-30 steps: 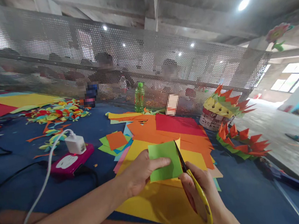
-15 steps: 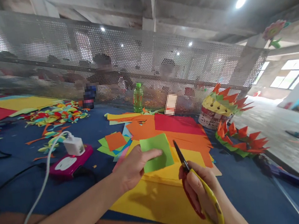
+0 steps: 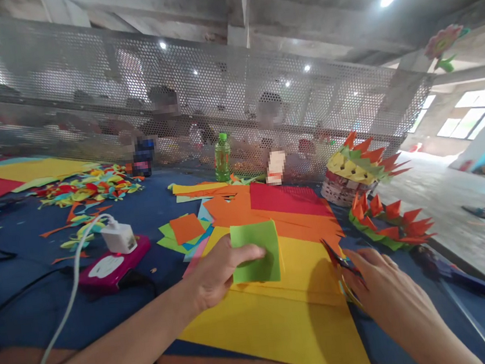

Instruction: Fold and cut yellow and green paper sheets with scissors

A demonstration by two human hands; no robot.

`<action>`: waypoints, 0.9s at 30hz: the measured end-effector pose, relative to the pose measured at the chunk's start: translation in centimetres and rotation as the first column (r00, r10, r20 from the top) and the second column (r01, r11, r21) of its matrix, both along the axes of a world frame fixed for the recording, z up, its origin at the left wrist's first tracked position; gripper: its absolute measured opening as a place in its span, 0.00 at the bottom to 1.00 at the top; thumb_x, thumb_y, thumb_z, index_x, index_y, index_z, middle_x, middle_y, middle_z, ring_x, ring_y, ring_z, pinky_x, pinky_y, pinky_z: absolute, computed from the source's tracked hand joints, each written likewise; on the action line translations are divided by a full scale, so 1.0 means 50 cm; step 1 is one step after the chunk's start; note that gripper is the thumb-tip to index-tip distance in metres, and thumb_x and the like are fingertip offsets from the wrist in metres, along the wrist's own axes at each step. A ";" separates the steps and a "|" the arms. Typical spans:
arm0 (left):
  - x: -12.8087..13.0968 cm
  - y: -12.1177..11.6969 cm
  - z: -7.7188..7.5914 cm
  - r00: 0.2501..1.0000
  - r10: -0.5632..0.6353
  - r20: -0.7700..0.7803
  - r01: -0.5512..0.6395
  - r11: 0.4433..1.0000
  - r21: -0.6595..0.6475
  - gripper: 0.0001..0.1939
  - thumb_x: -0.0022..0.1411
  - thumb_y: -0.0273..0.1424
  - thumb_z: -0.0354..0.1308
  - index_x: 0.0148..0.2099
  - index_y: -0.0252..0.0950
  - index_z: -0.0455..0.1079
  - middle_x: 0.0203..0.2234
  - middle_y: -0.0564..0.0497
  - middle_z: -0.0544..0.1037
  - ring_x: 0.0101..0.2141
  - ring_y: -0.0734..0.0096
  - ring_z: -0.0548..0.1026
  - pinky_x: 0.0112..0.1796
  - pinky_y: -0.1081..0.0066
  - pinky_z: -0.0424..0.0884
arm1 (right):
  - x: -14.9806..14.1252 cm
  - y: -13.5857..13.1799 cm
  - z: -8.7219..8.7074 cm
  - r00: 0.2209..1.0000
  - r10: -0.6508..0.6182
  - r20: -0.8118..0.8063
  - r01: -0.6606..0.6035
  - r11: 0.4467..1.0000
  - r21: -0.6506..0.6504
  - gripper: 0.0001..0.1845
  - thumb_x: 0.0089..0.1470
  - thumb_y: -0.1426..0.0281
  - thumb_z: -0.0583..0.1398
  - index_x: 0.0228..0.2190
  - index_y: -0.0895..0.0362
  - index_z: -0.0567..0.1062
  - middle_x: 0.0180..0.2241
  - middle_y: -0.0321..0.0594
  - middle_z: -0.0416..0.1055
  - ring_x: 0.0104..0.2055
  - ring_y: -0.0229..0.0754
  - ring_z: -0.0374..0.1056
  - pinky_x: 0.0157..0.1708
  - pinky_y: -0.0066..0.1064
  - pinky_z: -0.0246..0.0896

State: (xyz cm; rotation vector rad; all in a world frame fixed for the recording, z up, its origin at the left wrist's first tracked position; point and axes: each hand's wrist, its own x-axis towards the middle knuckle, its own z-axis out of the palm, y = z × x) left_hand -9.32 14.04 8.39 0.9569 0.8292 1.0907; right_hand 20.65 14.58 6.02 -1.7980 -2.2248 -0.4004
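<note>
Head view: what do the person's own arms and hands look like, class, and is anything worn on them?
The ungloved left hand and ungloved right hand show bare fingers. The left forearm and right forearm are uncovered; no sleeve, watch or bracelet is visible.

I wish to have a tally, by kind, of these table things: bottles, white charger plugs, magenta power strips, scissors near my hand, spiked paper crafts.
Bottles: 1
White charger plugs: 1
Magenta power strips: 1
Scissors at the right hand: 1
Spiked paper crafts: 2 (yellow-banded one, open ring)
Total: 6
</note>
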 end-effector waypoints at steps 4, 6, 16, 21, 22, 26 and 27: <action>-0.003 -0.007 0.006 0.993 -0.111 -0.045 0.111 0.994 -0.005 0.12 0.48 0.32 0.71 0.38 0.39 0.81 0.33 0.50 0.84 0.36 0.60 0.81 0.38 0.69 0.76 | -0.066 0.017 0.058 0.886 0.337 -0.319 -0.332 0.940 0.071 0.22 0.65 0.70 0.48 0.58 0.54 0.67 0.57 0.48 0.69 0.57 0.49 0.67 0.57 0.43 0.63; -0.007 -0.011 0.007 0.977 -0.189 -0.101 0.191 0.982 0.009 0.12 0.48 0.31 0.71 0.37 0.38 0.81 0.31 0.51 0.84 0.33 0.64 0.80 0.36 0.71 0.75 | -0.099 0.037 0.081 0.756 0.492 -0.431 -0.522 0.851 0.056 0.34 0.58 0.80 0.48 0.64 0.50 0.59 0.65 0.44 0.60 0.67 0.44 0.56 0.64 0.41 0.56; -0.018 0.004 0.010 0.990 -0.106 -0.097 0.108 0.994 0.008 0.12 0.47 0.30 0.72 0.37 0.37 0.81 0.30 0.49 0.83 0.33 0.62 0.81 0.36 0.69 0.75 | -0.105 0.114 0.099 0.638 0.556 -0.533 -0.698 0.709 -0.095 0.09 0.60 0.69 0.59 0.41 0.55 0.77 0.49 0.46 0.77 0.53 0.48 0.71 0.55 0.43 0.64; -0.016 0.011 0.006 0.986 -0.057 -0.156 0.055 0.998 -0.020 0.15 0.46 0.31 0.72 0.39 0.37 0.81 0.35 0.46 0.85 0.37 0.57 0.82 0.41 0.65 0.76 | -0.077 0.130 0.102 0.726 0.386 -0.568 -0.573 0.796 -0.192 0.09 0.60 0.65 0.59 0.34 0.56 0.77 0.33 0.37 0.78 0.37 0.43 0.72 0.39 0.32 0.64; -0.016 0.013 0.002 0.984 -0.054 -0.167 0.049 0.998 -0.032 0.16 0.46 0.31 0.72 0.40 0.37 0.81 0.36 0.46 0.85 0.37 0.56 0.82 0.41 0.64 0.76 | -0.073 0.133 0.099 0.731 0.370 -0.574 -0.557 0.809 -0.188 0.09 0.59 0.64 0.59 0.34 0.56 0.77 0.32 0.36 0.78 0.36 0.43 0.72 0.37 0.31 0.63; -0.017 0.022 -0.010 0.972 -0.073 -0.225 0.062 0.996 -0.059 0.18 0.48 0.31 0.72 0.43 0.36 0.80 0.37 0.44 0.85 0.39 0.54 0.82 0.41 0.62 0.78 | -0.060 0.140 0.086 0.755 0.334 -0.565 -0.514 0.836 -0.192 0.10 0.58 0.62 0.61 0.33 0.56 0.77 0.31 0.34 0.77 0.34 0.41 0.70 0.36 0.29 0.61; -0.018 0.024 -0.012 0.965 -0.082 -0.249 0.068 0.996 -0.065 0.18 0.48 0.32 0.73 0.43 0.35 0.80 0.37 0.44 0.84 0.39 0.55 0.82 0.41 0.62 0.78 | -0.057 0.139 0.084 0.762 0.328 -0.558 -0.504 0.842 -0.194 0.10 0.58 0.62 0.61 0.33 0.55 0.77 0.31 0.34 0.77 0.34 0.41 0.70 0.35 0.29 0.60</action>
